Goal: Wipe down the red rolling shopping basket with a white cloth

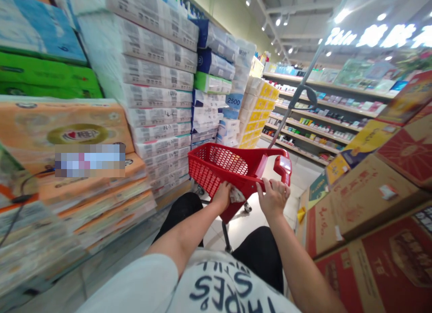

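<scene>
A red plastic shopping cart (216, 171) with perforated basket walls stands right in front of my knees. My left hand (222, 197) is closed on a crumpled whitish cloth or tissue (236, 194), pressed against the near side of the cart. I cannot tell exactly what material it is. With its fingers hooked over the red rim close to the handle, my right hand (274, 197) grips the cart. The cart's thick red handle end (282, 165) rises just beyond that hand. Part of the cart's frame and wheels shows below the basket.
Wrapped tissue packs (155, 74) are stacked high on the left, with orange packs (64, 124) nearer. Cardboard boxes (364, 191) line the right side. A slanting metal pole (303, 79) rises behind the cart. Stocked shelves (324, 110) stand at the back. Pale tiled floor lies between.
</scene>
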The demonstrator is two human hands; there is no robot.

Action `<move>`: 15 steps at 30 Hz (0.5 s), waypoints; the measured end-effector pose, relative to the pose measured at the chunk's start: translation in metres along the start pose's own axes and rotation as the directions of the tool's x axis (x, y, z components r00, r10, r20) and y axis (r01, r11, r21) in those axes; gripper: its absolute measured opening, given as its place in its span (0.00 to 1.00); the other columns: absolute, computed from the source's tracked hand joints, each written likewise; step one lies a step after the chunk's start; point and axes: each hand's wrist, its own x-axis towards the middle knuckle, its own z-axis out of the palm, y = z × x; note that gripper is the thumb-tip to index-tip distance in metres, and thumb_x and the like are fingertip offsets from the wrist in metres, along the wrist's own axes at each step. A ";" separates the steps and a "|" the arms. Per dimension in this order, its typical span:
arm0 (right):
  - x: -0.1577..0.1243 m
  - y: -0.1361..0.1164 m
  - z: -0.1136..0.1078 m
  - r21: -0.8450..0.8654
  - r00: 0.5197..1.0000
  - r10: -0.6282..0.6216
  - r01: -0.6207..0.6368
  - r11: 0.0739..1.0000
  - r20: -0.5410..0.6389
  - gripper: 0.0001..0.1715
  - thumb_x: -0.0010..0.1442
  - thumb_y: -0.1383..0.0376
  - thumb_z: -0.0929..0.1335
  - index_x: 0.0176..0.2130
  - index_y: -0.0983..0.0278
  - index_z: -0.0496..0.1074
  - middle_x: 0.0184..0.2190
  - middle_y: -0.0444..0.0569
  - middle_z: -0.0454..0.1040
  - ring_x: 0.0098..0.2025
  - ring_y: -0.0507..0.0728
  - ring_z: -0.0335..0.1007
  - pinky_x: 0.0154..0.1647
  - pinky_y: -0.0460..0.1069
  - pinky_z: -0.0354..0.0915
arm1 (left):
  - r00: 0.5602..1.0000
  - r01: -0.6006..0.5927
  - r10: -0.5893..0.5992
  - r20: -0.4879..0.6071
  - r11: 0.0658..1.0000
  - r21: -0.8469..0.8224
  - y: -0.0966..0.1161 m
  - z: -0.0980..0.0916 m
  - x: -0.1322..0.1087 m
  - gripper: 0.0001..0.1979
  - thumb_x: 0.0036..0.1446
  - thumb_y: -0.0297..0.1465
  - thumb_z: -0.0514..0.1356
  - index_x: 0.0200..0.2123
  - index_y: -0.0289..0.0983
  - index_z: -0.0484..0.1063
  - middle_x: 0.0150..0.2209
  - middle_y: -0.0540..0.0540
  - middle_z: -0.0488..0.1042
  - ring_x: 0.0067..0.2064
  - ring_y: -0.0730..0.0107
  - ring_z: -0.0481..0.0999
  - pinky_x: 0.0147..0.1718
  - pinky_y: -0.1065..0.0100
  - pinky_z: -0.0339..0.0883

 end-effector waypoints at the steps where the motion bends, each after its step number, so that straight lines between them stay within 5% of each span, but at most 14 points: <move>1: 0.000 0.000 0.000 0.000 1.000 -0.001 0.001 1.000 -0.001 0.16 0.66 0.54 0.63 0.45 0.61 0.73 0.39 0.50 0.73 0.46 0.61 0.59 0.55 0.57 0.46 | 0.999 0.023 -0.021 -0.043 0.999 0.034 0.001 -0.002 0.002 0.15 0.55 0.20 0.54 0.46 0.35 0.68 0.51 0.41 0.64 0.54 0.63 0.63 0.57 0.62 0.61; 4: -0.001 0.001 0.001 0.009 1.000 0.003 -0.003 1.000 0.001 0.16 0.66 0.54 0.63 0.45 0.61 0.73 0.39 0.50 0.72 0.46 0.61 0.60 0.55 0.57 0.46 | 0.996 0.036 -0.021 -0.081 0.982 0.188 0.005 -0.008 0.004 0.13 0.58 0.21 0.50 0.45 0.34 0.69 0.50 0.41 0.63 0.53 0.62 0.62 0.54 0.64 0.62; 8: -0.001 0.002 0.001 0.024 1.000 0.011 -0.011 1.000 0.006 0.17 0.66 0.54 0.62 0.45 0.61 0.73 0.39 0.51 0.72 0.46 0.61 0.59 0.55 0.58 0.46 | 0.997 -0.040 0.022 0.080 0.970 0.239 0.006 -0.013 0.002 0.13 0.53 0.22 0.56 0.43 0.35 0.71 0.48 0.42 0.66 0.51 0.61 0.65 0.52 0.65 0.63; 13: -0.001 0.000 0.000 0.015 1.000 0.009 -0.009 1.000 0.008 0.16 0.66 0.54 0.63 0.45 0.61 0.73 0.39 0.50 0.72 0.46 0.61 0.59 0.55 0.58 0.45 | 0.999 -0.029 0.038 -0.031 0.971 0.238 0.007 -0.015 0.003 0.16 0.60 0.23 0.49 0.49 0.36 0.68 0.51 0.42 0.64 0.53 0.63 0.62 0.54 0.64 0.61; 15: -0.001 -0.001 -0.001 0.016 1.000 0.015 -0.015 1.000 0.014 0.16 0.66 0.54 0.63 0.45 0.61 0.73 0.39 0.51 0.72 0.46 0.61 0.59 0.55 0.58 0.46 | 0.998 -0.066 0.067 0.002 0.975 0.213 0.007 -0.014 0.003 0.15 0.61 0.23 0.50 0.48 0.37 0.69 0.50 0.43 0.64 0.54 0.62 0.62 0.55 0.64 0.60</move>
